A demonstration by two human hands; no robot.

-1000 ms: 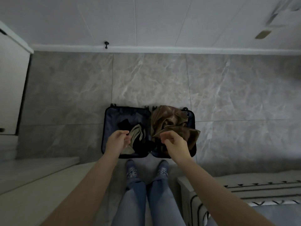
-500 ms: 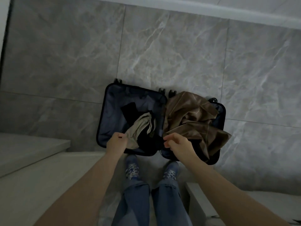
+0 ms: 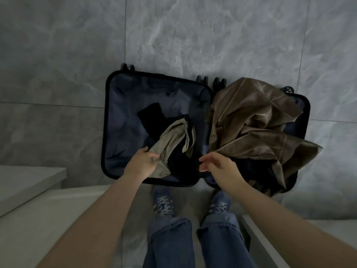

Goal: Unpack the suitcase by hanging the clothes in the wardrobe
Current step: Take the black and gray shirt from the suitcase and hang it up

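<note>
We stand over an open, dark hard-shell suitcase (image 3: pixel 108 120) lying flat on the grey marbled floor tiles (image 3: pixel 58 55), our left hand (image 3: pixel 142 164) pinching the near corner of a crumpled beige-olive garment (image 3: pixel 173 138) in the left half, fingers curled onto the cloth. Our right hand (image 3: pixel 220 168) hovers over the hinge line, fingers loosely bent and holding nothing, just beside the edge of a rumpled brown satin-like garment (image 3: pixel 255 117) that fills the right half and spills over its far rim. The beige piece lies tangled with black clothing (image 3: pixel 152 117) beneath and beside it, so we judge that a lift by one corner could drag the dark items out with it or drop them on the floor. A one-corner hold on limp cloth may also slip, or leave the garment twisted for hanging. The brown fabric, already overhanging, could slide out onto the tiles if our right hand brushes it. No wardrobe is in view, and dim light hides where one black item ends and another begins.
</note>
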